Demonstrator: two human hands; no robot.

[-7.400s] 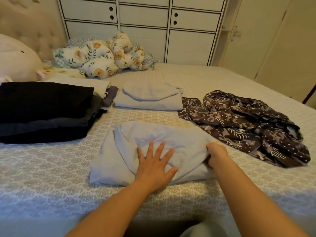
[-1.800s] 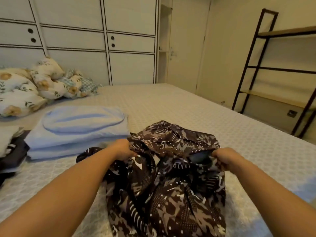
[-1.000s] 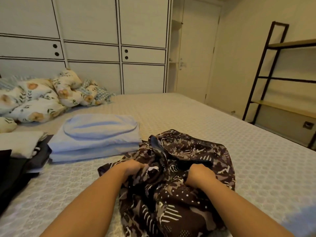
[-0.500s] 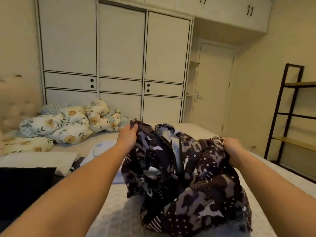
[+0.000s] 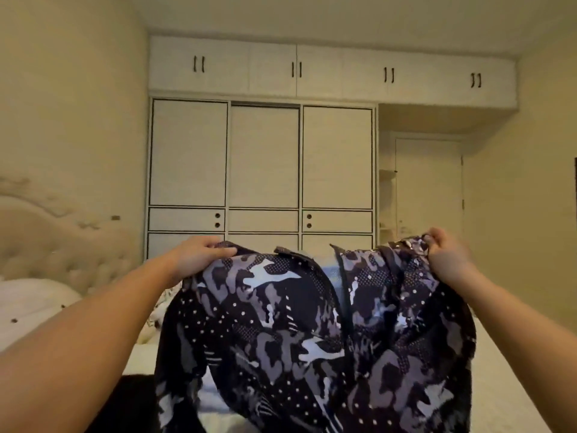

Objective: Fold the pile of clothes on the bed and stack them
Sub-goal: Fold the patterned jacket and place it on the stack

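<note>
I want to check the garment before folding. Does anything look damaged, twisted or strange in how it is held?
No damage shows. The patterned jacket hangs open down the front between the left hand and right hand, each gripping a top edge. Its lower part is bunched, not hanging flat.

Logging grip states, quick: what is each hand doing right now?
Left hand: grips the top edge of the dark camouflage-patterned jacket, held up.
Right hand: grips the same jacket's other top corner.
</note>
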